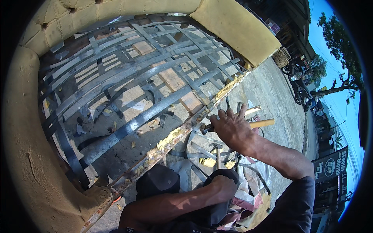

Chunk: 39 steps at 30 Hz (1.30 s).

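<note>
My right hand (233, 130) is over the sofa's front rail (171, 141), fingers bent around a wooden-handled tool (263, 123). Its pale handle sticks out past my wrist, and a dark metal end lies by the rail; the hand hides its middle. My left hand (225, 188) is closed in a fist by my knee; what it holds, if anything, is hidden. Beyond that knee a hammer (218, 157) shows its head and wooden handle. Torn yellow foam clings to the splintered rail. Grey webbing straps (151, 106) cross the sofa frame.
Worn tan padding forms the sofa's back (81, 17) and its arms (237, 31). Loose strap offcuts (202, 149), foam scraps (208, 162) and crumpled sheeting (248, 182) lie on the concrete by my knees. Motorcycles (299, 87) and a dark signboard (330, 165) stand farther right.
</note>
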Tool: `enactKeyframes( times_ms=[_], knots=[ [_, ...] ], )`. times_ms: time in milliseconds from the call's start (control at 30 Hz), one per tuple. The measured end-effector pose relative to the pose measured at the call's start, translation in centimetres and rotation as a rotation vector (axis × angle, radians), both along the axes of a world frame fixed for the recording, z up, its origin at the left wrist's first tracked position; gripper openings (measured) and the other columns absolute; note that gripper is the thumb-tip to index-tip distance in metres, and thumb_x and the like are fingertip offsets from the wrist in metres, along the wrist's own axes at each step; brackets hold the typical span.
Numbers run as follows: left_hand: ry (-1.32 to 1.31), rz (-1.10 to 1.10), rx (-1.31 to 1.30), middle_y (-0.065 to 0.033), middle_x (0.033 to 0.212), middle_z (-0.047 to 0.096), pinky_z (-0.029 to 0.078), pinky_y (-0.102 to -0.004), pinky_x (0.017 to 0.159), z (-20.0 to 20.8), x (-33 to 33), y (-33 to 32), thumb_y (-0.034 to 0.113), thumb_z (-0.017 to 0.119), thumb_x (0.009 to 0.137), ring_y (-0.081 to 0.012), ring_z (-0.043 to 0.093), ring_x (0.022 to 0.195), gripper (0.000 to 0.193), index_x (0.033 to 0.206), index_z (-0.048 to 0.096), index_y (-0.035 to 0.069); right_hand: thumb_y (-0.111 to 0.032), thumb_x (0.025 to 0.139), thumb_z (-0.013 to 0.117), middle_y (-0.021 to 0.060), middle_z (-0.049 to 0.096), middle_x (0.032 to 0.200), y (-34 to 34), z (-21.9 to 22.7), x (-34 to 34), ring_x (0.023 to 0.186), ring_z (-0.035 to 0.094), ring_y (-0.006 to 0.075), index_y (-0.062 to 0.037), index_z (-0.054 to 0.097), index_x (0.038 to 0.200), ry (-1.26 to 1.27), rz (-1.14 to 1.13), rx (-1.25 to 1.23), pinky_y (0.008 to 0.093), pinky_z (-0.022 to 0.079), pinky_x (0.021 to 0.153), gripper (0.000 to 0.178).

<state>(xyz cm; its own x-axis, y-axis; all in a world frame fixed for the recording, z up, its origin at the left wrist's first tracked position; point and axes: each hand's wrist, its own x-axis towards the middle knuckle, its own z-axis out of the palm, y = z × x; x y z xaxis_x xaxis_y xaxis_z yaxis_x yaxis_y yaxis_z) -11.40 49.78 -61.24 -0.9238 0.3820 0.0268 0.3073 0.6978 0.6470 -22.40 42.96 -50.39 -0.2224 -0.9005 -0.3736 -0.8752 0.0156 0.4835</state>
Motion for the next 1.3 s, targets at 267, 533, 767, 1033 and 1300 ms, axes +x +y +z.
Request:
enactKeyframes(
  times_ms=[267, 533, 767, 1033, 1300],
  knots=[
    [-0.004, 0.036, -0.091, -0.0138, 0.087, 0.077, 0.059, -0.0452, 0.062, -1.0, 0.7, 0.6, 0.016, 0.060, 0.091, -0.0303, 0.077, 0.079, 0.019, 0.098, 0.073, 0.004, -0.020, 0.095, 0.056, 0.0161, 0.058, 0.101, -4.8, -2.1, 7.3, 0.102, 0.057, 0.0362, 0.0034, 0.068, 0.112, 0.628, 0.377, 0.042, 0.0804, 0.030, 0.111, 0.031],
    [-0.026, 0.028, -0.099, -0.0105, 0.087, 0.078, 0.058, -0.0427, 0.058, 1.6, 1.9, -0.4, 0.016, 0.063, 0.088, -0.0259, 0.077, 0.081, 0.018, 0.088, 0.079, 0.006, -0.022, 0.096, 0.060, 0.0110, 0.066, 0.088, -6.2, -0.6, 4.4, 0.079, 0.069, 0.0267, 0.0008, 0.073, 0.103, 0.255, 0.437, 0.188, 0.0382, 0.053, 0.060, 0.027],
    [-0.015, 0.011, 0.001, -0.0150, 0.088, 0.078, 0.059, -0.0422, 0.063, 0.9, 1.6, 0.0, 0.018, 0.063, 0.089, -0.0307, 0.078, 0.082, 0.021, 0.084, 0.080, 0.006, -0.020, 0.099, 0.059, 0.0209, 0.075, 0.104, -6.3, -1.3, 0.2, 0.099, 0.076, 0.0341, -0.0117, 0.077, 0.116, -0.123, -0.086, 0.187, 0.0459, 0.060, 0.087, 0.026],
    [0.384, -0.046, 0.577, -0.0104, 0.073, 0.069, 0.051, -0.0421, 0.060, 0.2, 5.1, -0.7, 0.011, 0.063, 0.086, -0.0284, 0.070, 0.067, 0.017, 0.074, 0.065, -0.001, -0.031, 0.094, 0.068, 0.0132, 0.072, 0.084, 6.9, -12.0, -7.0, 0.077, 0.072, 0.0258, 0.0059, 0.063, 0.126, -1.158, -0.919, -0.177, 0.0433, 0.055, 0.075, 0.049],
    [0.149, 0.020, 0.501, -0.0152, 0.087, 0.070, 0.053, -0.0403, 0.071, 3.5, 7.6, -0.7, 0.016, 0.066, 0.088, -0.0291, 0.069, 0.079, 0.018, 0.090, 0.066, -0.002, -0.021, 0.094, 0.071, 0.0106, 0.071, 0.100, 24.8, -27.5, -6.8, 0.089, 0.066, 0.0201, -0.0025, 0.051, 0.146, -1.275, -1.091, 0.215, 0.0379, 0.053, 0.078, 0.058]
  ],
)
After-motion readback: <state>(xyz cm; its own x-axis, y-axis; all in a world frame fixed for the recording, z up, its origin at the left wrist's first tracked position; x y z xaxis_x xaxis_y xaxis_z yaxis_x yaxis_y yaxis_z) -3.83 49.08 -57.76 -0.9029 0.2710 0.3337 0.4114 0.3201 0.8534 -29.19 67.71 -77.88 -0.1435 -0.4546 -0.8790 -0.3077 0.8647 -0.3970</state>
